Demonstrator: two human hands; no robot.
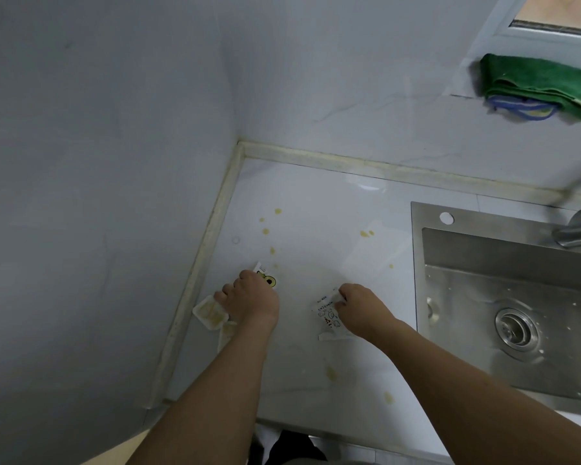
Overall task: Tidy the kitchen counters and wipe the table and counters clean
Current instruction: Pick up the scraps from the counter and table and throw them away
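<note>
the left hand (250, 297) is curling its fingers over the frog-print wrapper (269, 279) beside the sauce tub (211, 313). the right hand (361, 308) is pinching the printed sachet (327, 315) mid-counter (319, 203). gathering everything in one lift, tub kept level, is looking wise; the yellow drips (266, 230) are needing the green cloth (537, 83).

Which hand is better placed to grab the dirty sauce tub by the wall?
Left. The left hand is already beside the tub; the right hand grips a packet nearer the sink.
</note>
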